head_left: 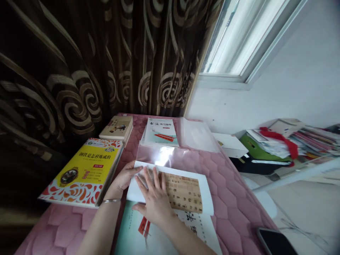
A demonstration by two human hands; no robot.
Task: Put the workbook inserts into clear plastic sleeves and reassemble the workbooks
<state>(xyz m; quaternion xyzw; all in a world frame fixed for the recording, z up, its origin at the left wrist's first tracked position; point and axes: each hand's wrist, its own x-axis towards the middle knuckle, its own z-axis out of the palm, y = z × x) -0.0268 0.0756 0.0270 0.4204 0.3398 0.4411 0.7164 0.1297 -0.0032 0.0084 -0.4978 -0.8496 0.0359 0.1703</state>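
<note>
A calligraphy workbook (193,230) lies in front of me, its pale green cover with red tags nearest my body. Across it lies a turned-over leaf (183,191) with a white border and a brown calligraphy print. My right hand (156,198) presses flat on this leaf, fingers spread. At the leaf's upper left corner, my left hand (127,177) grips the workbook's edge, its fingers bent and partly hidden; a thin bracelet circles that wrist. A clear plastic sheet (191,157) extends beyond the workbook and reflects light.
Left stand a yellow-covered book stack (91,163) and smaller tan books (117,128). Another calligraphy workbook (161,132) lies at the back beside clear plastic covers (198,134). A phone (276,242) rests at front right. A white box (231,144) and piled papers (271,145) are farther right.
</note>
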